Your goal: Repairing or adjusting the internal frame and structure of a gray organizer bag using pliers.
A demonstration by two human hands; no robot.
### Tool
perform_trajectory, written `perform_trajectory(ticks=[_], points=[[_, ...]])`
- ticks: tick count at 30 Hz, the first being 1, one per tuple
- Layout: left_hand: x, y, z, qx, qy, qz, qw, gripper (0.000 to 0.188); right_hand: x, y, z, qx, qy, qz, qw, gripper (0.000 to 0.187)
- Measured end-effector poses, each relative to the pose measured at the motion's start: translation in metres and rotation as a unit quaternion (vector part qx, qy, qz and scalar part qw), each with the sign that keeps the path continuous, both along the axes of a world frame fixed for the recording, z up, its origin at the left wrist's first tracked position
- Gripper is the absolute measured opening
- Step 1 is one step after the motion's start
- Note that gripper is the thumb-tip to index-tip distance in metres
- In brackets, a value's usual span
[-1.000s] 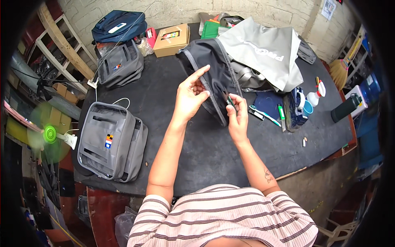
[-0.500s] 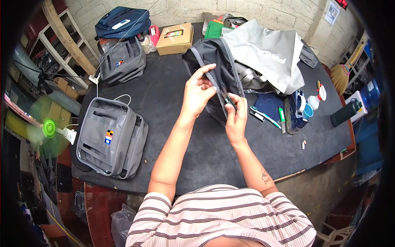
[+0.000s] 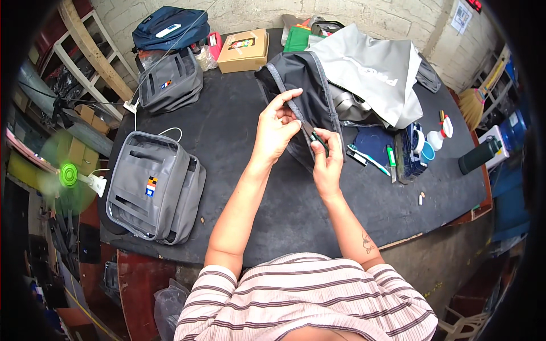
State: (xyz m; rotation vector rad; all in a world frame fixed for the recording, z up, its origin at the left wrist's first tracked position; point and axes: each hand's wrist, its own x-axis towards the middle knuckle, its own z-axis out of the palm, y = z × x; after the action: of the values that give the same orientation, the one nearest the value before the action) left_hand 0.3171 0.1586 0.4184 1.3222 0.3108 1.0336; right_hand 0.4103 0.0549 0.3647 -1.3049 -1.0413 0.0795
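Note:
A black fabric bag piece [image 3: 310, 79] with grey-bound edges hangs over the middle of the table. My left hand [image 3: 276, 128] is closed on its bound edge, thumb and fingers pinching the seam and the index finger stretched along it. In my right hand [image 3: 327, 162] is a small dark-handled cutting tool [image 3: 319, 142], its narrow metallic tip against the same edge, close to my left thumb. The fingers partly cover the tool, so its exact kind is unclear. Behind the black piece lies a large light-grey bag [image 3: 369, 74].
Grey bags with clear panels [image 3: 148, 187] stand at left, another grey bag [image 3: 170, 82] behind them. A cardboard box [image 3: 243, 52] and navy backpack [image 3: 170, 31] are at the back. Rightward lie a toothbrush [image 3: 369, 159], green-handled cutter [image 3: 391, 162], spray bottle [image 3: 438, 136] and dark flask [image 3: 479, 156].
Both hands keep their hold on the seam and the tool. The tool's metallic tip now shows more plainly beside my left thumb; the hands have barely shifted.

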Motion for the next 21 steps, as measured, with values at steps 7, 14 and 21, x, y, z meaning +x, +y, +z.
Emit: perform_trajectory(ticks=[7,14,21], points=[[0.002,-0.002,0.001,0.005,0.000,0.005,1.000,0.059,0.006,0.004,-0.013,0.021,0.050,0.038,0.998,0.016],[0.002,0.000,-0.004,0.039,0.004,0.020,0.999,0.050,0.001,0.003,-0.008,0.054,0.094,0.043,0.993,0.020],[-0.002,-0.006,-0.003,0.050,0.008,-0.007,0.999,0.050,0.005,0.001,0.012,0.020,-0.064,-0.041,0.997,0.023]])
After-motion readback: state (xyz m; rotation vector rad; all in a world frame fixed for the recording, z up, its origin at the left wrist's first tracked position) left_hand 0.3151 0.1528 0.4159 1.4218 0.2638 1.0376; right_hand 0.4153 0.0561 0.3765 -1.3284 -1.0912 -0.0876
